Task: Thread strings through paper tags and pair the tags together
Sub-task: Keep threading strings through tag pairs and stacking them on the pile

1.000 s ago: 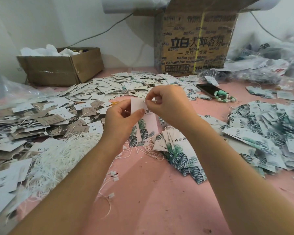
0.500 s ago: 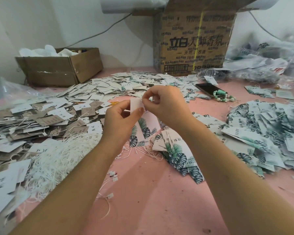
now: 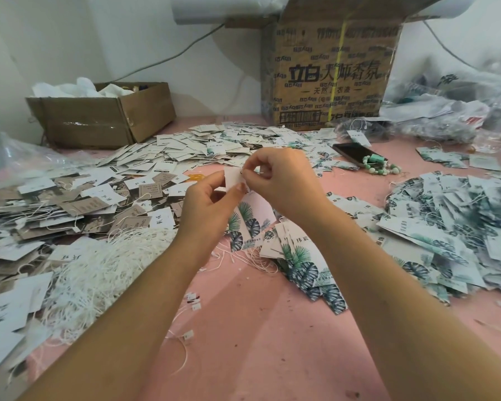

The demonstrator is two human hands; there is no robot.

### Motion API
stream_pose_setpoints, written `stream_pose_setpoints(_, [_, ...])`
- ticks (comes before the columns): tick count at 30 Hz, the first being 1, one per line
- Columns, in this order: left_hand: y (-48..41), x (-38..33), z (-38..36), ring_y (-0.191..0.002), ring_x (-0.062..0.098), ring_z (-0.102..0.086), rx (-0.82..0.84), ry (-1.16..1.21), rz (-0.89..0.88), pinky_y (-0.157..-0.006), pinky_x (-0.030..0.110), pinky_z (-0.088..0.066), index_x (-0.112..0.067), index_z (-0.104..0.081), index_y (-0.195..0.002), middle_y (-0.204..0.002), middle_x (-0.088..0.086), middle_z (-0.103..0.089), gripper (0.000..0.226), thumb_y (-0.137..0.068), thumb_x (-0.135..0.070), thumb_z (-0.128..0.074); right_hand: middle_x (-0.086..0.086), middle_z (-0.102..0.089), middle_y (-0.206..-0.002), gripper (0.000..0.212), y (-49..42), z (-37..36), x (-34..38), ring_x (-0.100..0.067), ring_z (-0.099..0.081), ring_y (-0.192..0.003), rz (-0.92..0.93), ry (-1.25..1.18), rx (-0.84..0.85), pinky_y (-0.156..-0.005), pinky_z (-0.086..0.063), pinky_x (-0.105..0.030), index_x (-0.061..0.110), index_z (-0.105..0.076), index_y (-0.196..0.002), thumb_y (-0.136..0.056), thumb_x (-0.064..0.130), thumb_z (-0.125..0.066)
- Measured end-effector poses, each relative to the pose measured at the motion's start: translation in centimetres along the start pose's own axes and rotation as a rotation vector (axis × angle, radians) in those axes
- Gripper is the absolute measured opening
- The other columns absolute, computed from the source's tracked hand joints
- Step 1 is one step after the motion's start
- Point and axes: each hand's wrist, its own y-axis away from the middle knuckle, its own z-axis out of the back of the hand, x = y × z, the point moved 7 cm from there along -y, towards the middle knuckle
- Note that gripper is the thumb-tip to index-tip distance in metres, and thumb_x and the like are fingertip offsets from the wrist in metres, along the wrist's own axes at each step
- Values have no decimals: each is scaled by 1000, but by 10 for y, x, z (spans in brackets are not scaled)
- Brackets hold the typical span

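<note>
My left hand (image 3: 211,206) pinches a long white paper tag with green leaf print (image 3: 248,218) near its top, held upright above the pink table (image 3: 243,328). My right hand (image 3: 284,183) pinches something small at the tag's top edge, fingers curled; the string itself is too thin to make out there. A heap of white strings (image 3: 99,270) lies left of my left forearm. A short stack of leaf-print tags (image 3: 304,261) lies under my right forearm.
Loose white and brown tags (image 3: 99,198) cover the left and back of the table. A pile of strung leaf tags (image 3: 457,227) fills the right. A phone with a bead bracelet (image 3: 368,160), two cardboard boxes (image 3: 104,114) (image 3: 330,73) and plastic bags (image 3: 451,111) stand behind.
Both hands stay almost in place at the tag's top; the right hand's fingers have shifted slightly left along the top edge.
</note>
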Motion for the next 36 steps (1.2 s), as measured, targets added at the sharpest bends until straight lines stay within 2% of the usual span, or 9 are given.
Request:
stream_pose_setpoints(3, [1,3,0,-61,9,-62,-17,66,49,-49,24,-50,-20,-66,-80,-65,-6,-66,23,-96,-16,-50,13,-34,-38,10,0,1,-2,-5,-32,-40,-12,-21,-1,-51,-36,-26,19,-64,-75,-84,16,-60])
stream_pose_setpoints(7, [0,10,0,-63,12,-67,-9,174,134,-62,37,-53,-13,-63,-108,-74,-3,-69,29,-100,-12,-35,13,-36,-42,9,-1,4,-7,-3,-31,-40,-47,-104,11,-49,-31,-22,18,-66,-77,-85,16,-62])
stream_pose_setpoints(10, [-1,5,2,-64,10,-67,-9,144,69,-61,39,-56,-20,-63,-92,-71,-7,-69,22,-98,-10,-45,12,-36,-42,8,-1,2,-3,-2,-32,-39,-22,-126,44,-50,-30,-22,17,-69,-79,-84,14,-63])
stream_pose_setpoints(14, [-2,3,7,-68,13,-64,-15,167,15,-54,27,-55,-20,-63,-83,-76,-2,-67,14,-89,-8,-59,10,-44,-44,10,0,-1,3,-3,-34,-42,14,-110,43,-50,-34,-24,15,-72,-78,-81,13,-63])
stream_pose_setpoints(19, [-1,1,3,-63,13,-63,8,136,-1,-49,26,-52,-19,-57,-88,-81,5,-63,11,-95,-11,-52,4,-50,-47,11,0,-3,2,-5,-35,-43,1,-177,51,-49,-35,-21,15,-73,-77,-80,12,-63])
stream_pose_setpoints(26, [-4,3,5,-61,10,-62,-9,136,37,-47,27,-51,-20,-54,-81,-71,-3,-61,20,-97,-11,-46,10,-48,-48,12,0,-8,-5,-3,-33,-42,-25,-157,168,-45,-30,-15,20,-68,-78,-87,18,-61])
stream_pose_setpoints(30, [-8,10,18,-57,11,-61,-178,371,136,-49,25,-51,-15,-52,-73,-69,-1,-64,25,-94,-4,-42,4,-48,-53,11,-2,-4,-17,-5,-34,-44,-98,-152,180,-47,-32,-18,17,-67,-79,-88,22,-61])
stream_pose_setpoints(33, [-13,13,27,-54,11,-60,-281,594,190,-52,23,-52,-7,-53,-74,-65,3,-66,20,-89,0,-41,6,-49,-54,13,-2,2,-29,3,-37,-37,-164,-170,166,-41,-28,-6,9,-69,-83,-87,21,-63])
stream_pose_setpoints(36, [-13,17,27,-52,12,-59,-304,773,263,-52,20,-51,-3,-54,-70,-64,5,-67,24,-89,-2,-41,7,-53,-54,14,-1,1,-38,5,-40,-37,-230,-196,193,-39,-30,-5,7,-69,-84,-87,18,-62])
